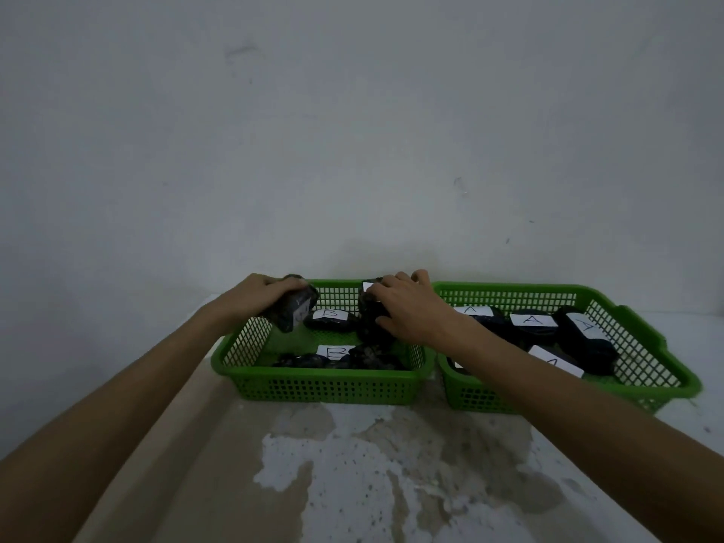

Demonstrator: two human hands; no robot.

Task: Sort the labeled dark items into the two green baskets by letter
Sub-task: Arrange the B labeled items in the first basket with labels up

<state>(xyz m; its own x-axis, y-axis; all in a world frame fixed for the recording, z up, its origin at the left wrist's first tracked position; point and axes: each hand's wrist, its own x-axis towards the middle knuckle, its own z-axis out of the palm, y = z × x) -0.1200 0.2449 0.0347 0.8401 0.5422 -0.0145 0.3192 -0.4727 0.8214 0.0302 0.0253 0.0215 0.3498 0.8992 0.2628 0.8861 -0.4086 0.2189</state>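
Note:
Two green mesh baskets stand side by side against the wall. Over the left basket (321,386), my left hand (260,293) grips a dark wrapped item (295,313) with a white label, held above the basket's left rim. My right hand (407,307) is closed on another dark item (370,315) at the basket's back right. Dark items labeled B (331,319) lie inside it, and another B label (335,352) shows near the front. The right basket (650,389) holds several dark items labeled A (534,325).
The baskets rest on a stained, patchy white surface (372,464) that reaches toward me. A plain pale wall (352,131) rises directly behind the baskets. My right forearm crosses over the left part of the right basket.

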